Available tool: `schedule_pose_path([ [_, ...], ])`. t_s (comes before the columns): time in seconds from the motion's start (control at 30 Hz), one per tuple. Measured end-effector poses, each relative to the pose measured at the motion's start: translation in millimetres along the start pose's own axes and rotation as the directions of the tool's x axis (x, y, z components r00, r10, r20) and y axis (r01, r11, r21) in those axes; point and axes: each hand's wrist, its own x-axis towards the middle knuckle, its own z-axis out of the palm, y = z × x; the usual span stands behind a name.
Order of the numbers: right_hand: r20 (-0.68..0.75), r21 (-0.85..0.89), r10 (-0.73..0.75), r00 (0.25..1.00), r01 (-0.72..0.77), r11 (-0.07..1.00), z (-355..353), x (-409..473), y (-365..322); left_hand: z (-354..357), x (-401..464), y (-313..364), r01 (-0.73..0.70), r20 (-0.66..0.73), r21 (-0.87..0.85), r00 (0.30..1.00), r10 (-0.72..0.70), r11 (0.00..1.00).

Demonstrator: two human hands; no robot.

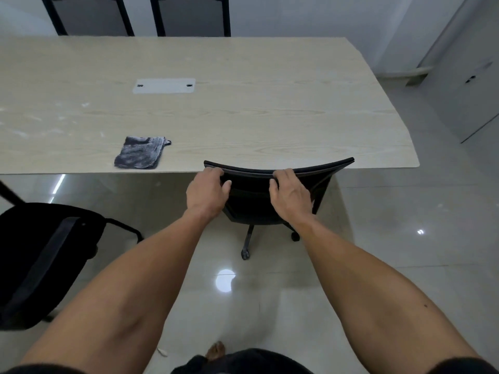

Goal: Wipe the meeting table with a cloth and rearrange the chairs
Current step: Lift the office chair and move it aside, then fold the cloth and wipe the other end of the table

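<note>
A black swivel chair [324, 171] stands tucked against the near edge of the pale wood meeting table [243, 117]. My left hand [206, 190] and my right hand [290, 191] both grip the top rail of its backrest, fingers curled over the rim. A folded dark grey cloth [140, 152] lies on the table near its front edge, left of the chair, with neither hand touching it.
A second black chair [40, 260] stands on the floor at my left, pulled away from the table. Two grey-backed chairs [140, 17] sit at the far side. A white cable hatch [164, 85] is set in the tabletop. Glossy tiled floor [405, 238] spreads to the right.
</note>
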Motion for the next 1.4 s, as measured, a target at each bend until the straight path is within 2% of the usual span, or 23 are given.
schedule_pose_path([
  [0.2,0.159,0.080,-0.070,0.985,0.058,0.995,26.6,-3.2,-67.2,-36.1,-14.2,-57.7,0.125,-0.019,0.026,0.992,-0.124,0.992],
  [0.37,0.235,0.095,-0.091,0.968,0.070,0.993,61.3,22.0,-132.5,-69.1,-1.1,-121.4,0.196,-0.054,0.048,0.980,-0.193,0.979],
  [0.57,0.283,0.120,-0.089,0.955,0.057,0.991,110.0,71.6,-216.4,-111.3,42.1,-213.6,0.225,-0.052,0.041,0.973,-0.223,0.973],
  [0.83,0.291,0.120,-0.026,0.956,-0.010,0.993,167.8,128.8,-293.3,-140.1,109.7,-297.0,0.188,0.002,0.026,0.982,-0.188,0.982],
  [1.17,0.329,0.096,-0.001,0.944,-0.033,0.995,218.1,202.7,-311.5,-125.3,197.6,-341.3,0.190,0.097,-0.001,0.977,-0.189,0.982],
  [1.4,0.447,0.071,0.034,0.894,-0.073,0.995,264.1,271.6,-291.3,-102.3,267.5,-362.8,0.191,0.211,-0.026,0.961,-0.182,0.981],
])
